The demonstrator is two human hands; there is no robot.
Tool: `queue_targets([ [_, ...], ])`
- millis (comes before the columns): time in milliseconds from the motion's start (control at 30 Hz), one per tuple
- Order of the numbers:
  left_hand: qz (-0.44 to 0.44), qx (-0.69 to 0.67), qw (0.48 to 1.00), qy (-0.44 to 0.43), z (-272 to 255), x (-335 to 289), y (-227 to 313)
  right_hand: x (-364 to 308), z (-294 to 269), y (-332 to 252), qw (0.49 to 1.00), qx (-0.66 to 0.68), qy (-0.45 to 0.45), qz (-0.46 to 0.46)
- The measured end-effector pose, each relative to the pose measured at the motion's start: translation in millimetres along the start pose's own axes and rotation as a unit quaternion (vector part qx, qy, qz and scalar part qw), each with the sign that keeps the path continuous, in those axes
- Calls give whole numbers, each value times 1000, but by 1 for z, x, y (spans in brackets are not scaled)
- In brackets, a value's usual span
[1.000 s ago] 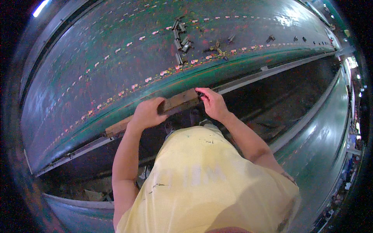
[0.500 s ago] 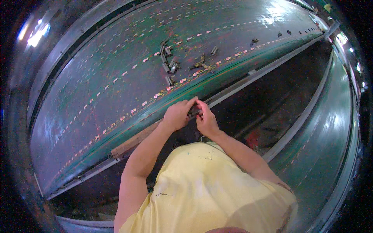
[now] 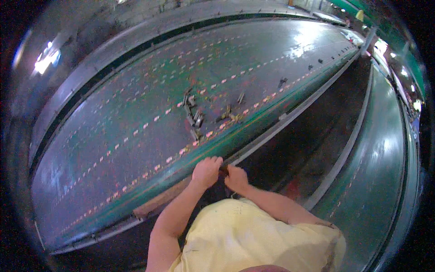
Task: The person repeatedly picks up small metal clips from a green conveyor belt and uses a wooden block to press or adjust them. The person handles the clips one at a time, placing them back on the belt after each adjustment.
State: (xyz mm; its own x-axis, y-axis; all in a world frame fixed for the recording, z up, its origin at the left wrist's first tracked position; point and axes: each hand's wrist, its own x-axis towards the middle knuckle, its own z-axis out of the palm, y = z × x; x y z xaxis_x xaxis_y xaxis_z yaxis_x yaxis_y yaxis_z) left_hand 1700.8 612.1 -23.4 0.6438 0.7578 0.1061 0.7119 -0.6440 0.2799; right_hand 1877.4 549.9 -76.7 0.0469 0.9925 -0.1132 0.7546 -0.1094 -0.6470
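Observation:
My left hand point(image 3: 208, 172) is closed, its fingers curled down at the near edge of a long green table point(image 3: 149, 102). Close beside it, my right hand point(image 3: 237, 180) is closed too, knuckles up. A small dark piece point(image 3: 223, 169) shows in the gap between the two hands; its kind cannot be made out. Beyond them on the table lies a loose cluster of small grey metal-looking pieces point(image 3: 190, 111). Some yellowish-brown bits point(image 3: 230, 115) are scattered to the right of that cluster.
A metal rail point(image 3: 267, 132) runs along the table's near side, with a wooden strip point(image 3: 163, 199) left of my hands. Rows of small pale marks line the tabletop. A dark gap separates it from a second green table point(image 3: 362, 181) on the right. Small dark pieces point(image 3: 282, 82) lie farther off.
The view has tilted upward, so table and hands sit lower in the picture. My fingertips, which met before, are now curled in, with a small gap between the hands.

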Motion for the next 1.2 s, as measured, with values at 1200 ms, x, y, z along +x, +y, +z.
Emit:
queue_targets([
  [1200, -7, 12, 999, -42, -5, 5, 2, 246, -91, 16, 976, -169, -12, -136],
])
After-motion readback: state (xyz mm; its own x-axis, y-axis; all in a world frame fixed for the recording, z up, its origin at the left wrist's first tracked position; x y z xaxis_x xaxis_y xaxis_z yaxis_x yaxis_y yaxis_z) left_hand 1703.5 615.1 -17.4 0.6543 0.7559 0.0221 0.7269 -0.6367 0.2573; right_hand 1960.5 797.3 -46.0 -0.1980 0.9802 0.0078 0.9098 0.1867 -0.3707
